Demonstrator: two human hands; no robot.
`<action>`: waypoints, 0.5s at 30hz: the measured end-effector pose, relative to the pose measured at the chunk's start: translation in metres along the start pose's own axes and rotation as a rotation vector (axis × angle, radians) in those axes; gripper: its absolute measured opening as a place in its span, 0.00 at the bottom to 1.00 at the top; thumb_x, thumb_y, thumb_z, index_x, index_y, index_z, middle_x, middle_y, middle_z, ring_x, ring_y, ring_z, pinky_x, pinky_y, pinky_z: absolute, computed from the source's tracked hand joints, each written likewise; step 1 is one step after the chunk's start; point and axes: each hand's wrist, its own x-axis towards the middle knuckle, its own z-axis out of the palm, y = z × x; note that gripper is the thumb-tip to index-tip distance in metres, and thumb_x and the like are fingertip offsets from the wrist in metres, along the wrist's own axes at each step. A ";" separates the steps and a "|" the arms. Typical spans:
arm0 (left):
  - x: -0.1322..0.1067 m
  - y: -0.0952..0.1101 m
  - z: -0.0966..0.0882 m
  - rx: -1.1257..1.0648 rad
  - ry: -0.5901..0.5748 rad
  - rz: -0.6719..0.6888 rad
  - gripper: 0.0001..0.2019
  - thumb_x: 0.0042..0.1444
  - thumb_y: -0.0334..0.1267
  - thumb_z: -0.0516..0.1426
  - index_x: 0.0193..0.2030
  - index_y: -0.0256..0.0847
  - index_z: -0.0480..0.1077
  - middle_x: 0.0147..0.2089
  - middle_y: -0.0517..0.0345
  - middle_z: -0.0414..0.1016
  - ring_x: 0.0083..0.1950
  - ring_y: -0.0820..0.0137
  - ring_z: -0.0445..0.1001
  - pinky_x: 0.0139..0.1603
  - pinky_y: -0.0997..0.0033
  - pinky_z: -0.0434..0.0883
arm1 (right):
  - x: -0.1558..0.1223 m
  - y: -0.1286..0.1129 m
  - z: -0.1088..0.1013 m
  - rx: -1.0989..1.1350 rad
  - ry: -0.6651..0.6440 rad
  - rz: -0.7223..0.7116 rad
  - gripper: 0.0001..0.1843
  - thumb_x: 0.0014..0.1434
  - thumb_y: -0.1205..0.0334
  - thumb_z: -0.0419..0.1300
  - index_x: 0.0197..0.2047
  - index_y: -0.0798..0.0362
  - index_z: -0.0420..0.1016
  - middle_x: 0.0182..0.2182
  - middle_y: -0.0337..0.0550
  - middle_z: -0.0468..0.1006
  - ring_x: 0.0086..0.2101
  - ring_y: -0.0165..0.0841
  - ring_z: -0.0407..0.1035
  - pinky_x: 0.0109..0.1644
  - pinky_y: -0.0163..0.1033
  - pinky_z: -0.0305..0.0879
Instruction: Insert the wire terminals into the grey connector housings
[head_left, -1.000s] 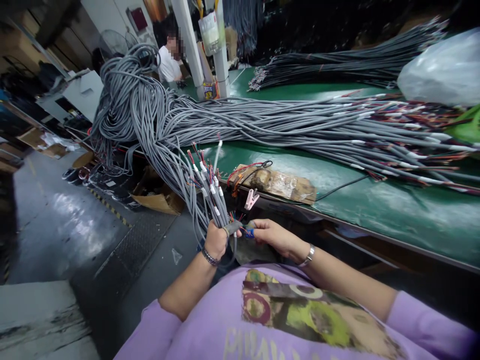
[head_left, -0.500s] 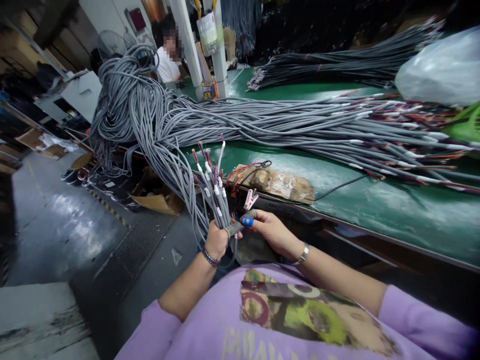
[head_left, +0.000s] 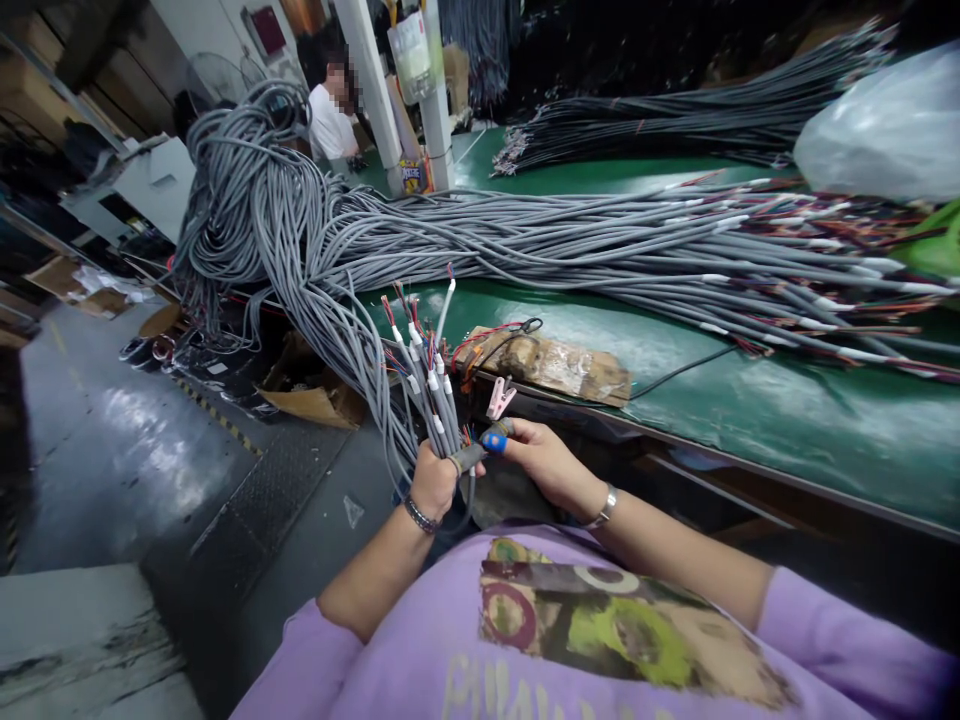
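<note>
Left hand [head_left: 433, 483], near centre: fist clamped round bunch of grey cable ends [head_left: 431, 385], white-sleeved tips fanning upward. Right hand [head_left: 544, 460] just right of it: blue-capped fingertips [head_left: 493, 440] pinched together on coloured wire tips [head_left: 469, 432] at bunch's base. Just beyond: pink clip [head_left: 499, 398], brown taped block [head_left: 555, 365] on green bench [head_left: 750, 410] edge. Farther: grey cable heap [head_left: 525, 240] across bench, spilling left. Far left: co-worker [head_left: 330, 115].

cable bundle [head_left: 431, 390] in left hand [head_left: 431, 480] | right hand [head_left: 544, 460] beside | bench [head_left: 750, 410] behind
</note>
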 end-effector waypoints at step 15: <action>0.000 0.003 0.000 0.009 -0.042 -0.057 0.12 0.40 0.42 0.64 0.19 0.36 0.69 0.16 0.59 0.70 0.19 0.73 0.67 0.24 0.72 0.66 | 0.010 -0.006 -0.005 0.208 -0.060 0.138 0.18 0.40 0.52 0.69 0.31 0.54 0.73 0.24 0.36 0.72 0.25 0.27 0.64 0.34 0.36 0.59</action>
